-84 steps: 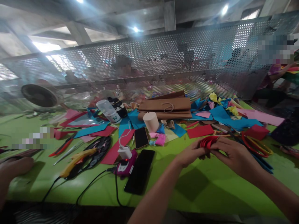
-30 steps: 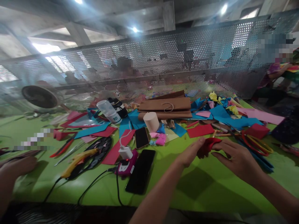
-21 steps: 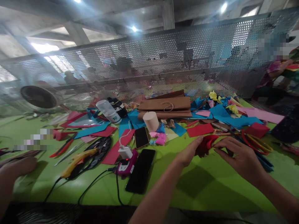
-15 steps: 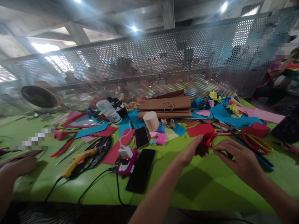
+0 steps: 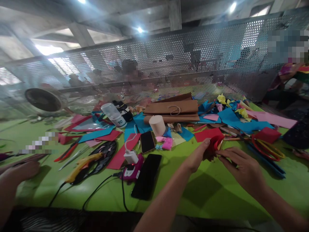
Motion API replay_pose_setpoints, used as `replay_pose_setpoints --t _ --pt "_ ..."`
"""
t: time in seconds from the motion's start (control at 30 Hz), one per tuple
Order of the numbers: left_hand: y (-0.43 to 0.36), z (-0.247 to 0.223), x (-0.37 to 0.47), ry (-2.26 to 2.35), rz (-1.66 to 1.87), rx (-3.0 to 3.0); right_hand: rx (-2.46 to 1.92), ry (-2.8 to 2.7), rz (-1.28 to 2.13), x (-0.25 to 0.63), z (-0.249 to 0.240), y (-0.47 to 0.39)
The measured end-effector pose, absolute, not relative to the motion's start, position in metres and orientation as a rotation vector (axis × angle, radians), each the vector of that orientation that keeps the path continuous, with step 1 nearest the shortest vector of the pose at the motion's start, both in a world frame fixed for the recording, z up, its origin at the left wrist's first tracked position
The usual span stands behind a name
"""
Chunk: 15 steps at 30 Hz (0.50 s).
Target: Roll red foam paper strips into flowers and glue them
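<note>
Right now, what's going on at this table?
One person is handling a folded red paper piece above the green table. The left hand holds it; the right hand is at its edge, but whether it grips is unclear. A yellow glue gun and a larger black phone lie to the left, and another person's hand is at the far left.
</note>
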<state>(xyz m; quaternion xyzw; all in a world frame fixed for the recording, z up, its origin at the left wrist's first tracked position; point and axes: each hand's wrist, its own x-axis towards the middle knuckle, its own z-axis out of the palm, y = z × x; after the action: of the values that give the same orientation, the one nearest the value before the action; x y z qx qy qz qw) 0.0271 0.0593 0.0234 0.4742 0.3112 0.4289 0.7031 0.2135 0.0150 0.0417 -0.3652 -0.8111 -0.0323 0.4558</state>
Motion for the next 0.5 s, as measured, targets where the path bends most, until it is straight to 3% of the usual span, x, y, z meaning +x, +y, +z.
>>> replay_pose_setpoints --t 0.5 --pt "0.0575 0.0254 0.0273 0.667 0.943 1.104 -0.935 -2.020 -0.145 0.2116 0.0352 0.0118"
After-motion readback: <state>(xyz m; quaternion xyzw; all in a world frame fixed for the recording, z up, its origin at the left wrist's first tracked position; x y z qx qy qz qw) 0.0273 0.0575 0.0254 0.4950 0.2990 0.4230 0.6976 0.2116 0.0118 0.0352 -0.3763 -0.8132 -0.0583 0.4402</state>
